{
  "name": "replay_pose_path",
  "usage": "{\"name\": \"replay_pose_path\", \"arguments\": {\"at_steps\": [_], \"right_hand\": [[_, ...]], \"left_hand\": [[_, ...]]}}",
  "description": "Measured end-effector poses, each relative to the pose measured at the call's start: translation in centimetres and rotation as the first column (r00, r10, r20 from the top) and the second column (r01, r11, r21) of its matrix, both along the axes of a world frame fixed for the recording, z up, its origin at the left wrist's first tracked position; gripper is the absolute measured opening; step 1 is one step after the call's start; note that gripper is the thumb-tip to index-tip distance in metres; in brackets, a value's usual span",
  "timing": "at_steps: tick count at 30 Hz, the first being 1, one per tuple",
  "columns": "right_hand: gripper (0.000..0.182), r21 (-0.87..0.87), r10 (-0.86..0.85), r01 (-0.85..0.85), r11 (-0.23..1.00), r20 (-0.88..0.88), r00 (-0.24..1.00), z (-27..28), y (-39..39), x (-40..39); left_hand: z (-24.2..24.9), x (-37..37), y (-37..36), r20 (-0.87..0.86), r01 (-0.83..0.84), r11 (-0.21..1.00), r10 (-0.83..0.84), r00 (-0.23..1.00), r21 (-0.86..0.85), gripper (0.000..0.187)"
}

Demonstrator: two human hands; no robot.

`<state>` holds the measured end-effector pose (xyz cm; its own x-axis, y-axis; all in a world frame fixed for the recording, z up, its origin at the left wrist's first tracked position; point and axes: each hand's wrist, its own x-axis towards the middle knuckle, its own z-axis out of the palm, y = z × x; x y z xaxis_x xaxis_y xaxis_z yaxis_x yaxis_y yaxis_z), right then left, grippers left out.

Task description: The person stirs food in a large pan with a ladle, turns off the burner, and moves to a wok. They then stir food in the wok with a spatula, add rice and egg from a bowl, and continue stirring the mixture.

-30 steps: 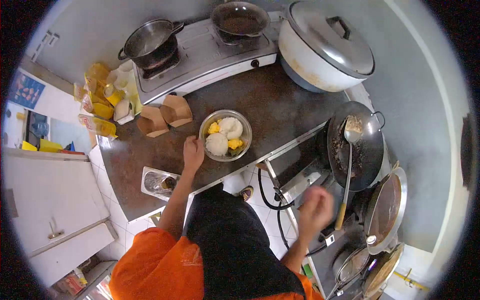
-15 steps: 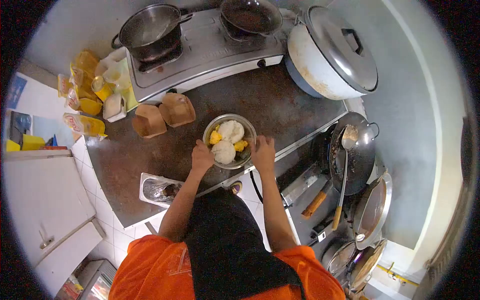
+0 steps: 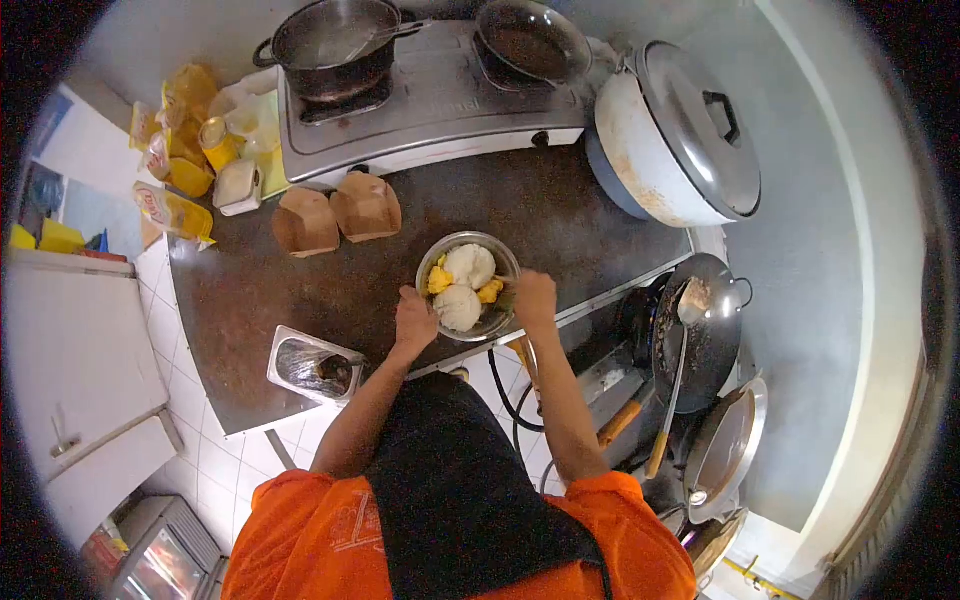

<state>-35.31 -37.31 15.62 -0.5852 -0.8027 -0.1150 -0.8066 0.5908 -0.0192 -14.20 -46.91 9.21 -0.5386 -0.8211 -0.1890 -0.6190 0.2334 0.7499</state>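
A round metal bowl (image 3: 465,238) rests near the front edge of the dark counter. Inside it are two rounded mounds of white rice (image 3: 459,308) and yellow pieces that look like scrambled egg (image 3: 440,279). My left hand (image 3: 417,322) grips the bowl's left rim. At the right rim, my right hand (image 3: 536,299) is closed, knuckles up; a thin pale piece shows between it and the food, too small to name. Beyond the bowl, two brown cardboard food boxes (image 3: 366,207) stand with their tops unfolded.
A metal container (image 3: 283,366) with plastic wrap sits at the front left. Behind is a gas stove (image 3: 440,120) with a pot (image 3: 335,55) and a frying pan (image 3: 533,40). A large lidded pot (image 3: 650,150) stands back right, a wok (image 3: 690,345) with a ladle at right.
The view has shifted slightly. My right hand has gone from extended fingers along the bowl's side to a closed grip at its rim. My left hand still holds the bowl.
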Motion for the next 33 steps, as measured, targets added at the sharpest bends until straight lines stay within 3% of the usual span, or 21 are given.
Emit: {"name": "replay_pose_path", "arguments": {"at_steps": [3, 5, 6, 8, 12, 14, 16, 18, 19, 20, 21, 23, 26, 28, 29, 30, 31, 32, 33], "right_hand": [[0.011, -0.142, -0.046, 0.058, 0.988, 0.085, 0.995, 3.1, 0.5, -1.1], [0.010, -0.343, -0.086, 0.164, 0.925, 0.229, 0.970, 4.8, 0.5, -1.7], [0.010, -0.345, -0.084, 0.162, 0.925, 0.230, 0.969, 5.6, 0.4, -2.1], [0.014, -0.519, -0.081, 0.211, 0.828, 0.262, 0.962, 6.6, -0.7, -3.2], [0.025, -0.569, -0.078, 0.226, 0.791, 0.273, 0.959, 6.5, -2.4, -5.0], [0.033, -0.511, 0.171, -0.131, 0.850, 0.031, 0.985, 6.2, -2.4, -4.0], [0.037, -0.451, 0.044, 0.069, 0.890, 0.236, 0.971, 6.6, -0.5, -2.5], [0.034, -0.546, 0.032, 0.076, 0.834, 0.187, 0.982, 9.2, 3.0, -0.3], [0.033, -0.521, -0.063, 0.177, 0.835, 0.230, 0.971, 12.5, 5.1, 1.3], [0.032, -0.495, -0.152, 0.276, 0.824, 0.276, 0.949, 16.3, 7.1, 3.2], [0.033, -0.473, -0.231, 0.325, 0.819, 0.248, 0.941, 19.6, 9.6, 4.4], [0.033, -0.474, -0.424, 0.429, 0.769, 0.125, 0.897, 24.4, 16.0, 5.2], [0.031, -0.505, -0.770, 0.640, 0.580, -0.082, 0.633, 27.4, 26.4, 4.3], [0.043, -0.308, -0.855, 0.801, 0.513, -0.258, 0.449, 26.3, 33.6, 3.1], [0.043, -0.315, -0.866, 0.810, 0.494, -0.257, 0.429, 25.3, 36.2, 2.1], [0.054, -0.095, -0.936, 0.948, 0.303, 0.157, 0.315, 24.3, 38.3, 1.0], [0.066, 0.192, -0.861, 0.964, 0.184, 0.504, 0.064, 23.8, 39.2, 0.3], [0.066, 0.185, -0.861, 0.968, 0.170, 0.506, 0.055, 22.7, 39.7, 0.3], [0.070, 0.276, -0.536, 0.950, 0.146, 0.829, -0.159, 21.9, 38.9, 0.7]], "left_hand": [[-0.3, 0.3, 0.2, -0.044, -0.016, 0.999, 0.015, 0.999, -0.041, 0.033], [-0.2, 0.2, 0.3, -0.079, -0.032, 0.998, 0.027, 0.997, -0.058, 0.031], [0.0, 0.2, 0.3, -0.047, -0.030, 0.999, 0.028, 0.999, -0.038, 0.029], [0.2, 0.2, 0.2, -0.013, -0.029, 0.999, 0.029, 1.000, -0.022, 0.027], [-1.6, 0.8, 1.0, -0.012, 0.042, 0.999, -0.042, 0.999, -0.003, 0.026], [-1.6, 1.1, 1.0, -0.013, 0.078, 0.996, -0.078, 0.997, 0.046, 0.029], [-1.4, 1.7, 0.1, 0.017, 0.224, 0.936, -0.237, 0.971, 0.273, 0.035], [-6.9, 3.4, 0.8, -0.179, 0.395, 0.899, -0.364, 0.914, 0.188, 0.042], [-5.3, 2.2, 1.3, -0.198, 0.442, 0.878, -0.407, 0.892, 0.185, 0.042], [-1.8, 1.7, 1.5, -0.263, 0.231, 0.831, -0.107, 0.959, 0.506, 0.043], [0.9, 1.3, 1.5, -0.199, 0.029, 0.628, 0.202, 0.959, 0.777, 0.044], [2.5, 1.7, 1.5, -0.253, 0.132, 0.558, 0.146, 0.956, 0.820, 0.047], [2.1, 1.4, 0.7, -0.299, 0.250, 0.436, 0.046, 0.953, 0.864, 0.053], [1.8, 1.1, 0.4, -0.244, 0.123, 0.460, 0.215, 0.946, 0.879, 0.058], [1.8, 0.8, 0.0, -0.214, 0.054, 0.464, 0.299, 0.930, 0.884, 0.060], [1.8, 0.6, -0.4, -0.220, 0.069, 0.467, 0.277, 0.935, 0.882, 0.060], [1.7, 0.3, -0.7, -0.224, 0.055, 0.524, 0.265, 0.938, 0.850, 0.062], [1.7, 0.0, -1.2, -0.228, 0.040, 0.579, 0.256, 0.939, 0.814, 0.063], [-0.4, 0.3, -1.9, -0.246, 0.088, 0.564, 0.210, 0.946, 0.821, 0.065]]}}
